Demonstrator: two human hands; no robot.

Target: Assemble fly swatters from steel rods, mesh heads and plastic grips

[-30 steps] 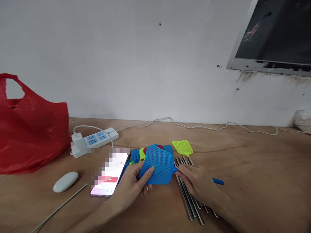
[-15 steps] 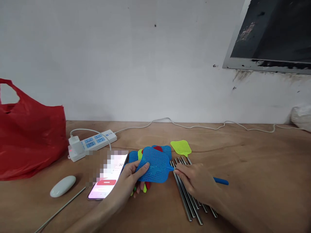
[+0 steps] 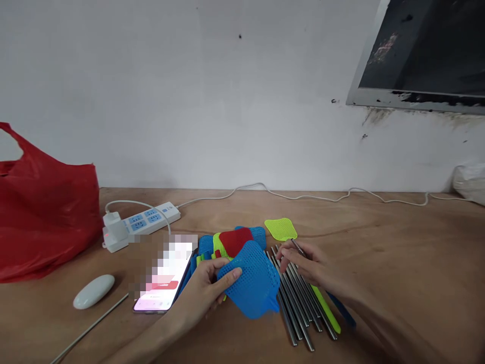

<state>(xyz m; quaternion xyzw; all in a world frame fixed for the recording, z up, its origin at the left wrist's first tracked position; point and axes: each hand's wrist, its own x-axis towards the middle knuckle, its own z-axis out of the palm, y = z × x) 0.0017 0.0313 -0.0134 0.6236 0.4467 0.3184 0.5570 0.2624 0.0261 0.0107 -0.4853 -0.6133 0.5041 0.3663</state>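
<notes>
— Head view: what about the left hand (image 3: pixel 206 289)?
— Its fingers are clamped on a blue plastic mesh swatter head (image 3: pixel 250 285), tilted over the brown wooden table (image 3: pixel 379 242).
— And the right hand (image 3: pixel 308 263)?
— Its fingertips pinch one thin steel rod (image 3: pixel 298 247) above the bundle of steel rods (image 3: pixel 294 311).

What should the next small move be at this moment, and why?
Probably lift one rod out of the bundle and bring its end to the neck of the blue swatter head. The left hand grips that head, whose neck is bare and lies beside the bundle, while the right hand has its fingertips at that rod's far end.
</notes>
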